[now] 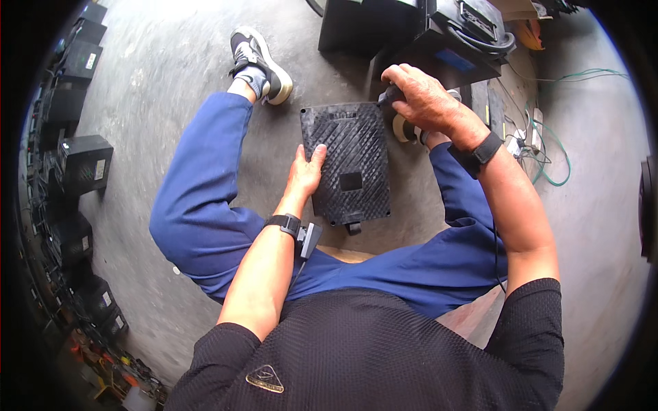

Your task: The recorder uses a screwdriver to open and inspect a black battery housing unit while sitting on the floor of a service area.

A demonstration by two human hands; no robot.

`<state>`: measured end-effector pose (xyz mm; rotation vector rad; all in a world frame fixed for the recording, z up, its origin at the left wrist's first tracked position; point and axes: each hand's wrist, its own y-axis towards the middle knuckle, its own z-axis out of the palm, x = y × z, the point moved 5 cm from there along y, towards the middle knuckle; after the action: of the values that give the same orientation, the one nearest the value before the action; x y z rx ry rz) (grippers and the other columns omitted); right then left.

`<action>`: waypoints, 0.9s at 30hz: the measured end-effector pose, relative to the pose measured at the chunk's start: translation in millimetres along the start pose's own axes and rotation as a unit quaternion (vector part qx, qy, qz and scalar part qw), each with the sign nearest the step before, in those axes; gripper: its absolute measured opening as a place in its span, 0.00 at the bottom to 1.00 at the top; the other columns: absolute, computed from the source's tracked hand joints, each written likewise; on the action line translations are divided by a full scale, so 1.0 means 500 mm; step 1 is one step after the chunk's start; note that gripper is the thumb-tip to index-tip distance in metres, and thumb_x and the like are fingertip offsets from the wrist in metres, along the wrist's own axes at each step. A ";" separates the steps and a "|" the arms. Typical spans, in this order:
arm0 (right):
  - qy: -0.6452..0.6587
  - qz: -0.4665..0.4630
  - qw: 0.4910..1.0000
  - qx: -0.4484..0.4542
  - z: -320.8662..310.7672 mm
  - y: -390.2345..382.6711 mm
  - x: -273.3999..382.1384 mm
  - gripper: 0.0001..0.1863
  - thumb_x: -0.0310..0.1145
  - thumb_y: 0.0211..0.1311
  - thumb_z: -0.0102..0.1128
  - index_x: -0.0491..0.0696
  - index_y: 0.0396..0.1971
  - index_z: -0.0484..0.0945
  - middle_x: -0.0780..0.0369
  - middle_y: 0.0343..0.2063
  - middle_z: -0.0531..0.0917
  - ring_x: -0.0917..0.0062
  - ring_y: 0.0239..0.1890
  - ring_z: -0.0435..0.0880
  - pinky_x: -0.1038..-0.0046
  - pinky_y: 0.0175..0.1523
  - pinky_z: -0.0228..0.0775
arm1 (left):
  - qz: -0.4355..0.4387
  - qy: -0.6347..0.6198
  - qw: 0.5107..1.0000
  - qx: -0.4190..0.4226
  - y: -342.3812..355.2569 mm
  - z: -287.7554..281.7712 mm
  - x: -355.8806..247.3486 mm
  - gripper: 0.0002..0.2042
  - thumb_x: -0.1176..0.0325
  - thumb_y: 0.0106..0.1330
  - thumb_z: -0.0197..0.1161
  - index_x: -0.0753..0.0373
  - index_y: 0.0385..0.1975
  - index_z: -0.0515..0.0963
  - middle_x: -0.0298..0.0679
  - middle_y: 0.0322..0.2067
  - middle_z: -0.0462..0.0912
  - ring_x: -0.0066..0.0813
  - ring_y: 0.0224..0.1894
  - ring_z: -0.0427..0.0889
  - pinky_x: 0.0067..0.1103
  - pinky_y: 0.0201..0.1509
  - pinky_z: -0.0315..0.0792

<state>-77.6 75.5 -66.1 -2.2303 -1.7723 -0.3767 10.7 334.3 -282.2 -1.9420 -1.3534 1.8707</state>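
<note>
A black ribbed rectangular case (351,154) with a square recess and a short tab at its near end rests between my legs. My left hand (304,171) grips its left side, thumb on the top and fingers at the edge. My right hand (423,101) is closed around a dark tool (388,95), like a driver handle, at the case's far right corner. The tool's tip is too small to make out.
Black boxy units (83,164) line the floor along the left, with small tools and parts below them. Larger black units (370,31) stand at the far side. Green and dark cables (562,161) and a power strip (537,127) lie to the right of my leg.
</note>
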 end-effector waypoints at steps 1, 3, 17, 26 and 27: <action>0.000 0.002 1.000 -0.003 -0.007 0.000 0.007 0.17 0.35 0.65 0.64 0.46 0.50 0.74 0.49 0.44 0.81 0.50 0.48 0.82 0.56 0.52 0.77 | -0.003 -0.003 1.000 0.000 -0.001 -0.002 -0.001 0.57 0.25 0.63 0.54 0.74 0.74 0.53 0.65 0.68 0.66 0.53 0.74 0.64 0.34 0.75 0.59; -0.047 0.115 0.991 0.041 -0.005 -0.006 0.008 0.19 0.29 0.61 0.66 0.45 0.51 0.73 0.50 0.45 0.79 0.51 0.49 0.82 0.57 0.53 0.77 | 0.001 -0.004 1.000 0.001 0.000 -0.002 -0.002 0.57 0.25 0.63 0.54 0.74 0.74 0.53 0.64 0.68 0.66 0.53 0.73 0.64 0.34 0.75 0.59; -0.037 0.115 0.992 0.042 0.003 0.000 0.014 0.20 0.24 0.56 0.66 0.48 0.50 0.74 0.54 0.42 0.78 0.55 0.47 0.81 0.59 0.52 0.77 | 0.009 0.005 1.000 -0.010 0.003 -0.008 0.006 0.56 0.25 0.63 0.55 0.75 0.73 0.54 0.64 0.68 0.67 0.54 0.73 0.65 0.34 0.75 0.60; -0.003 0.036 0.999 -0.009 -0.001 -0.005 0.005 0.17 0.29 0.62 0.65 0.47 0.51 0.75 0.51 0.44 0.79 0.51 0.49 0.82 0.56 0.53 0.77 | 0.021 -0.005 1.000 -0.008 0.003 -0.006 0.000 0.56 0.25 0.63 0.55 0.76 0.73 0.54 0.64 0.68 0.68 0.53 0.73 0.65 0.35 0.75 0.60; -0.023 0.094 0.995 0.029 -0.002 -0.002 0.006 0.19 0.27 0.61 0.66 0.47 0.51 0.74 0.52 0.44 0.79 0.52 0.49 0.81 0.57 0.53 0.77 | 0.022 -0.005 1.000 -0.006 0.002 -0.006 -0.002 0.56 0.25 0.63 0.55 0.75 0.73 0.54 0.64 0.67 0.68 0.53 0.73 0.66 0.35 0.74 0.60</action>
<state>-78.1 78.1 -63.8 -2.3566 -1.5548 -0.2328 13.8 334.4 -281.2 -1.9850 -1.3379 1.8998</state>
